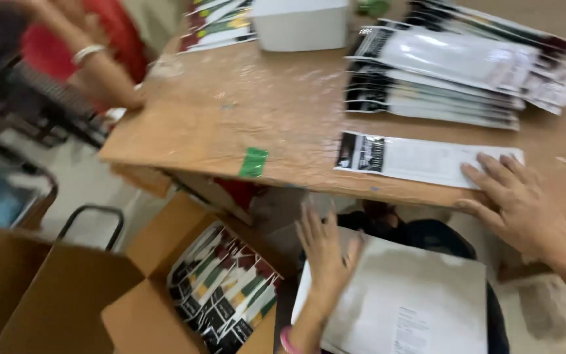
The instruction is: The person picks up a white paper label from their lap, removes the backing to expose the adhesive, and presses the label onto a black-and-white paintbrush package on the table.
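Note:
My left hand [323, 251] lies flat, fingers spread, on the left edge of a stack of white sheets or flat packets [414, 298] resting on my lap below the table edge. My right hand [517, 203] rests palm down on the right end of a long white packet with a black printed end [420, 159], which lies near the front edge of the wooden table [230, 111]. Neither hand is closed around anything.
A pile of similar black-and-white packets [440, 78] sits at the back right, a white box [301, 25] at the back. An open cardboard box [165, 288] full of packets stands on the floor at left. Another person's arm [93, 65] leans on the table's left corner.

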